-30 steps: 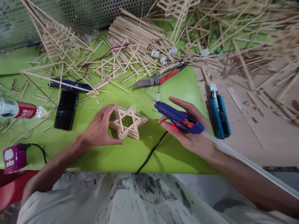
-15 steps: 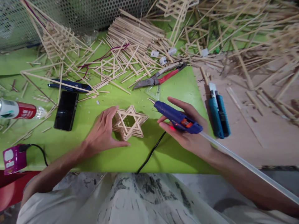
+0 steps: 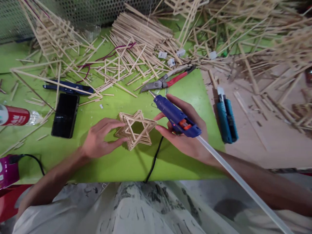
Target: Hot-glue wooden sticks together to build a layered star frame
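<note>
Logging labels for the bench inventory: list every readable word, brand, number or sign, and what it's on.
No text reads for certain.
Bottle: pale characters on red label, too blurred to read.
White tags: small dark marks, too small to read.
Garment front: dark print with letter-like strokes, broken by folds, unreadable.
Blue glue gun: no lettering I can make out.

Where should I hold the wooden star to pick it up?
I'd pinch the wooden star by its outer points, coming from left and right together. It faces up, with points jutting out on both sides, so there's something to pinch, and its middle is an open hole. Go gently: its stacked sticks look thin.
</note>
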`<state>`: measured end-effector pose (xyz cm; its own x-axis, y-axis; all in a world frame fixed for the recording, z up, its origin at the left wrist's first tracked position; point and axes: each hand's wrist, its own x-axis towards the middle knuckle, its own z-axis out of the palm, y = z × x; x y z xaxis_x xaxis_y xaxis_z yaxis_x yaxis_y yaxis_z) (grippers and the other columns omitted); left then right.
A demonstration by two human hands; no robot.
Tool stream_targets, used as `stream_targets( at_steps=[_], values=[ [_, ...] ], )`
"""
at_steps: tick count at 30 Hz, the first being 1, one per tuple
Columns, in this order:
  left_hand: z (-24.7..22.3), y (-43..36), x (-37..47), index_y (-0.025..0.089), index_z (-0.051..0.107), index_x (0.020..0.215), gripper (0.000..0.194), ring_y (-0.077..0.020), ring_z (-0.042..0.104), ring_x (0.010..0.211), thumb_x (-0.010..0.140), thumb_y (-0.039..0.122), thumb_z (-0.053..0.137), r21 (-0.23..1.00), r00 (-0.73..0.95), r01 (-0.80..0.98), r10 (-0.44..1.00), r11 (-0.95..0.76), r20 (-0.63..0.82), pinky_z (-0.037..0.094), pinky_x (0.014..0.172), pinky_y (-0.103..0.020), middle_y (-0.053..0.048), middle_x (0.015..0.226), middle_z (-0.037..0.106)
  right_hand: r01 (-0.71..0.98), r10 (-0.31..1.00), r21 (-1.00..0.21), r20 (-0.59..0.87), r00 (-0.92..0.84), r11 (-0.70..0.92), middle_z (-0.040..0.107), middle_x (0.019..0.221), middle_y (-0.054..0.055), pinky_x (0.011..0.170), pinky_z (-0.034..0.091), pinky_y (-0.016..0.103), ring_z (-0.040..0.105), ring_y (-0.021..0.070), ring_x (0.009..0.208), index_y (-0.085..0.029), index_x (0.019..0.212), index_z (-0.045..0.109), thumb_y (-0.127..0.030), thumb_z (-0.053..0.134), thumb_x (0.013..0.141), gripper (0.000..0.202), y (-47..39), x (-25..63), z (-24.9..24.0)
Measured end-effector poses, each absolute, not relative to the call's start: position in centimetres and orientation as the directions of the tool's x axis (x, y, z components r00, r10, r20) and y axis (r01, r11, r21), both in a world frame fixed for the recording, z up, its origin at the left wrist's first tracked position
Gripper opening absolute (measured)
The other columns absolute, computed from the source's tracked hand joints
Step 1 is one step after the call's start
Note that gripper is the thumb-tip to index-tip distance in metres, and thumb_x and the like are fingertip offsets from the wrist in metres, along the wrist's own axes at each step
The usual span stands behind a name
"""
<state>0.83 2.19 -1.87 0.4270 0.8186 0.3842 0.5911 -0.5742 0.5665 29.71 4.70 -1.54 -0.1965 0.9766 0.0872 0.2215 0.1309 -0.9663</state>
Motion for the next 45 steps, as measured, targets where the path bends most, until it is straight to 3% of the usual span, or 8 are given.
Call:
stream_targets(
  at_steps=[4,11,19,30,34,37,40,45],
  values=[
    [-2.3,2.0,1.1,0.026,0.071,0.123,0.031,-0.0187,0.081,0.094,0.095,0.034,0.083,0.611,0.407,0.587,0.846,-0.531,0.344,0.068,0.083,-0.033,-0.004,0.107,0.082,0.200,0.971,-0.972,0.080,-0.224,0.126,0.079,0.105,0.004,0.053,0.058,0.030,0.058,0.0116,0.056,-0.031,0.154,0.052,-0.027,0.080,0.091,0.069,4.7,29.2,-2.4],
    [-2.1,1.9,1.2,0.027,0.071,0.119,0.030,-0.0185,0.081,0.089,0.093,0.033,0.085,0.637,0.382,0.590,0.867,-0.496,0.321,0.068,0.078,-0.033,-0.002,0.103,0.083,0.171,0.961,-0.976,0.089,-0.262,0.136,0.078,0.108,0.005,0.073,0.068,0.037,0.068,0.0151,0.065,-0.033,0.156,0.051,-0.025,0.078,0.093,0.069,4.7,29.1,-3.3],
    [-2.1,0.8,1.9,0.020,0.056,0.124,0.078,-0.0231,0.074,0.080,0.072,0.065,0.093,0.470,0.406,0.735,0.873,-0.488,0.271,0.064,0.070,-0.038,-0.008,0.101,0.074,0.154,0.950,-0.978,0.088,-0.299,0.138,0.079,0.111,0.004,0.077,0.068,0.035,0.078,0.0186,0.082,-0.036,0.158,0.049,-0.023,0.080,0.090,0.076,4.8,29.2,-4.0],
    [-2.0,1.1,0.6,0.022,0.046,0.144,0.086,-0.0279,0.077,0.104,0.074,0.036,0.095,0.530,0.409,0.743,0.904,-0.408,0.122,0.067,0.092,-0.040,-0.010,0.119,0.072,0.152,0.952,-0.982,0.060,-0.300,0.110,0.080,0.103,0.002,0.068,0.067,0.030,0.075,0.0155,0.074,-0.034,0.158,0.051,-0.021,0.081,0.088,0.078,4.0,29.3,-3.6],
    [-1.2,1.5,0.1,0.021,0.048,0.143,0.086,-0.0315,0.074,0.116,0.072,0.033,0.095,0.525,0.425,0.749,0.901,-0.404,0.086,0.066,0.101,-0.045,-0.012,0.129,0.070,0.201,0.949,-0.968,0.085,-0.303,0.150,0.080,0.105,0.003,0.062,0.063,0.027,0.077,0.0186,0.082,-0.034,0.160,0.048,-0.024,0.085,0.085,0.085,3.6,29.5,-4.0],
    [-0.5,1.5,0.5,0.021,0.056,0.127,0.065,-0.0311,0.074,0.112,0.076,0.039,0.094,0.497,0.444,0.719,0.872,-0.485,0.208,0.067,0.094,-0.047,-0.012,0.121,0.073,0.229,0.949,-0.957,0.102,-0.299,0.175,0.079,0.109,0.002,0.058,0.059,0.026,0.073,0.0164,0.077,-0.036,0.160,0.047,-0.025,0.086,0.084,0.087,3.4,29.4,-4.2],
    [-0.3,1.3,1.3,0.024,0.061,0.107,0.032,-0.0211,0.077,0.090,0.088,0.031,0.086,0.511,0.452,0.647,0.825,-0.565,0.339,0.067,0.080,-0.037,-0.003,0.098,0.077,0.238,0.951,-0.954,0.109,-0.288,0.181,0.077,0.111,0.002,0.055,0.057,0.027,0.070,0.0150,0.072,-0.038,0.160,0.047,-0.026,0.084,0.086,0.083,3.4,29.3,-4.2],
    [-0.7,0.8,2.5,0.024,0.067,0.103,0.020,-0.0169,0.077,0.081,0.092,0.028,0.082,0.536,0.423,0.637,0.832,-0.554,0.358,0.064,0.071,-0.032,0.000,0.091,0.079,0.222,0.948,-0.955,0.127,-0.293,0.197,0.077,0.108,0.003,0.056,0.057,0.029,0.072,0.0179,0.077,-0.036,0.160,0.047,-0.026,0.084,0.087,0.082,3.4,29.1,-4.4]
  ],
)
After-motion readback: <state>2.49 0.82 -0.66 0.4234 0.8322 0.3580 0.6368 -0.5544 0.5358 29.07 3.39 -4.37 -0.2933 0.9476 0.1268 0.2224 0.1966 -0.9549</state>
